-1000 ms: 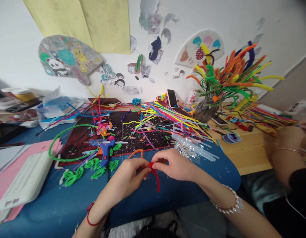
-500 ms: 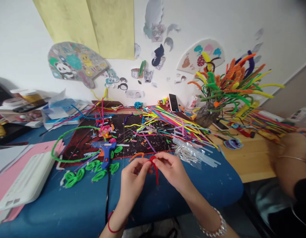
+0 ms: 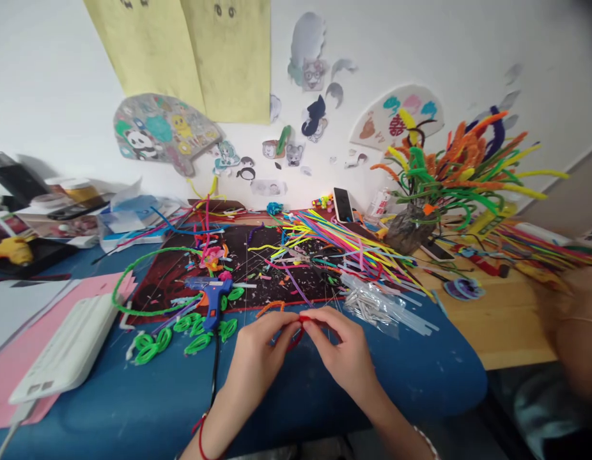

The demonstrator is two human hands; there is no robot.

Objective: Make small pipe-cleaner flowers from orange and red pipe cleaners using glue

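A red pipe cleaner point(image 3: 304, 318) is pinched between my two hands over the front of the blue table. My left hand point(image 3: 267, 345) grips it with thumb and forefinger, and my right hand point(image 3: 338, 342) pinches it from the other side, fingertips nearly touching. Part of the pipe cleaner curves below the fingers; the rest is hidden. To the left of my hands lie a blue glue gun point(image 3: 214, 300) and several green pipe-cleaner leaf loops point(image 3: 197, 342). Just beyond my fingers is a bent orange pipe cleaner point(image 3: 271, 306).
Loose pipe cleaners point(image 3: 334, 239) cover the dark mat point(image 3: 152, 281). A clear bag of small sticks point(image 3: 367, 306) is right of my hands. A white power strip point(image 3: 66, 351) rests at left. A vase of pipe-cleaner flowers point(image 3: 411, 230) stands behind. Another person's arm point(image 3: 581, 332) is at right.
The red tail that hung straight down below my fingers now shows as a curve under them. My hands have drawn closer together, and the camera view has shifted slightly.
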